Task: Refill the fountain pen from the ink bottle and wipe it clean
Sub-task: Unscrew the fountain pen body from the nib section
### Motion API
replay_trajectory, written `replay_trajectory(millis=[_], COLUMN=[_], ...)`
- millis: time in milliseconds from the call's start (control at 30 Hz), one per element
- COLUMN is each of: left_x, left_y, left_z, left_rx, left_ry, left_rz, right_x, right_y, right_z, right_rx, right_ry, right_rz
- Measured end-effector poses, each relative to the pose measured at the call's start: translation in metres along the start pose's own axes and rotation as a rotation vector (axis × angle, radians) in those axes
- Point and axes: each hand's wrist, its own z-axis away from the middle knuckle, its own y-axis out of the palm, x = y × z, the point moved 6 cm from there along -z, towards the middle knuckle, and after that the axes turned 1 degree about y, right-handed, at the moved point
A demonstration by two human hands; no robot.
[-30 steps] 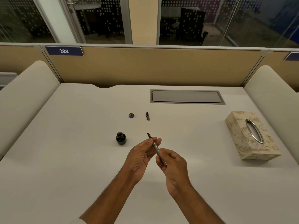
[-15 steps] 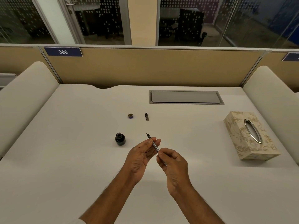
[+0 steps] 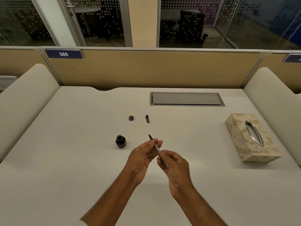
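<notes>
Both hands hold a slim silver fountain pen [image 3: 156, 147] above the white desk [image 3: 68, 144], its dark nib pointing up and away. My left hand [image 3: 141, 158] pinches the pen near the nib end. My right hand [image 3: 175, 167] grips the rear of the barrel, whose tail is partly hidden by the fingers. The open ink bottle [image 3: 120, 141], dark and round, stands on the desk just left of my left hand. Farther back lie the bottle's cap [image 3: 131, 118] and the black pen cap [image 3: 147, 119].
A patterned tissue box [image 3: 251, 137] with an oval metal slot sits at the right. A grey cable hatch [image 3: 187, 99] is set into the desk at the back. Padded side partitions flank the desk, and a tan divider panel closes the far edge.
The hands and pen stay almost where they were. My right hand's fingers have shifted slightly along the rear of the barrel.
</notes>
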Motion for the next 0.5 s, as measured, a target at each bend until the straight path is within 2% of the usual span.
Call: replay_trajectory(millis=[167,267,500], left_x=[0.0000,-0.0007,-0.0014], left_y=[0.0002,0.0009,-0.0001], left_z=[0.0002,0.0003,0.0007], left_rx=[-0.004,-0.002,-0.001], left_ry=[-0.002,-0.001,-0.007], left_rz=[-0.001,-0.013,-0.042], right_x=[0.0022,0.0010,0.0033], right_y=[0.0004,0.0026,0.0053], right_z=[0.0009,0.0025,0.0031], right_rx=[0.001,0.041,0.110], right_ry=[-0.018,0.037,0.080], right_rz=[0.019,0.004,0.163])
